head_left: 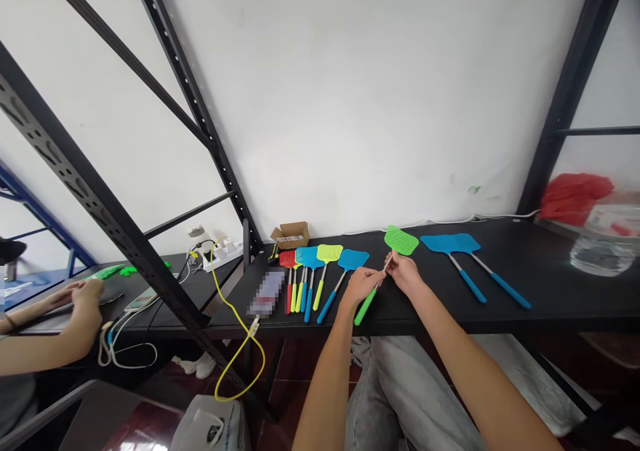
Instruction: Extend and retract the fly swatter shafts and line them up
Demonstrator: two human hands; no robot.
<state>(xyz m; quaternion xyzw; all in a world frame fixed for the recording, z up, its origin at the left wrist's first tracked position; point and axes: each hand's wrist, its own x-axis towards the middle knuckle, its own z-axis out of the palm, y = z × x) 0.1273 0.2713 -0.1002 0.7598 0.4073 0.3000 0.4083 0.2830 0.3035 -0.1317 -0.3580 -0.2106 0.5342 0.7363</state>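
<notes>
By the left hand (364, 284), back upward, the green swatter (401, 240) is gripped just above its handle (365, 307). By the right hand (405, 272), fingers curled, the shaft is pinched higher up, left of two blue swatters (453, 243).

You have room rightward over the black table (530, 258) past the blue swatter pair (463, 243), but the swatter row (310, 258) hems your left hand (364, 284).

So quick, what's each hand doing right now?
Left hand: closed, holding the green fly swatter.
Right hand: closed, holding the same swatter, nearer its flat end.
</notes>
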